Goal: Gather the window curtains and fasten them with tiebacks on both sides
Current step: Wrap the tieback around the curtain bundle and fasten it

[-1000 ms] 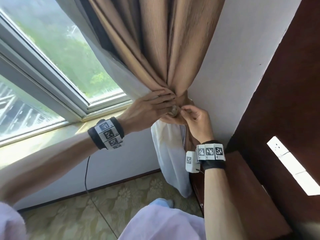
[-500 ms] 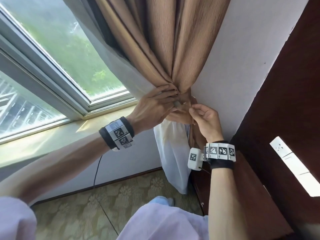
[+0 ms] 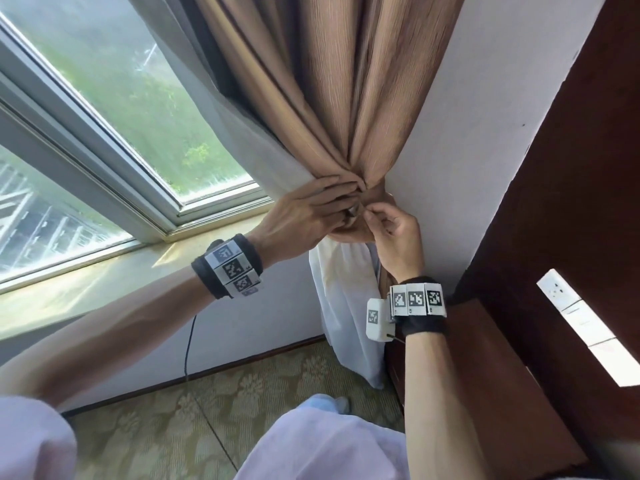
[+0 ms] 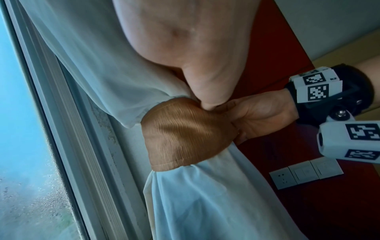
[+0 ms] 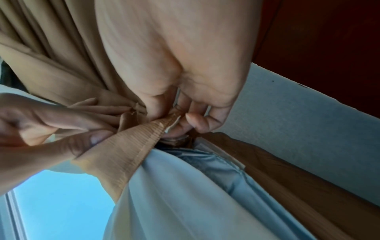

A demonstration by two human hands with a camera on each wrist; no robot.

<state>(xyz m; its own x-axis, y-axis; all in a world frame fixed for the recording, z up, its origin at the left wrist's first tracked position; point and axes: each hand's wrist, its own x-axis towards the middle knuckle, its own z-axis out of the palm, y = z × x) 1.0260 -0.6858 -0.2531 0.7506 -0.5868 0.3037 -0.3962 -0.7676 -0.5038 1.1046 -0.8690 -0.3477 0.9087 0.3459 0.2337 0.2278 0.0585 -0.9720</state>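
Observation:
The brown curtain (image 3: 346,126) and the white sheer curtain (image 3: 341,299) are bunched together against the white wall. A brown ribbed tieback (image 4: 185,133) wraps round the bunch. My left hand (image 3: 349,206) grips the gathered folds from the window side, its thumb (image 5: 90,139) pressing on the tieback (image 5: 123,151). My right hand (image 3: 372,214) meets it from the wall side and pinches the tieback's end between thumb and fingers (image 5: 197,123). Where that end attaches is hidden behind the fingers.
A window (image 3: 121,109) with a pale sill (image 3: 104,282) lies to the left. A dark wood panel (image 3: 571,202) with white wall sockets (image 3: 588,327) stands to the right, above a wooden cabinet top (image 3: 502,393). Patterned carpet (image 3: 173,427) and a black cable (image 3: 188,344) are below.
Both hands stay at the gathering point. The right hand's fingers have crept a little closer to the left fingertips, and the view has shifted slightly.

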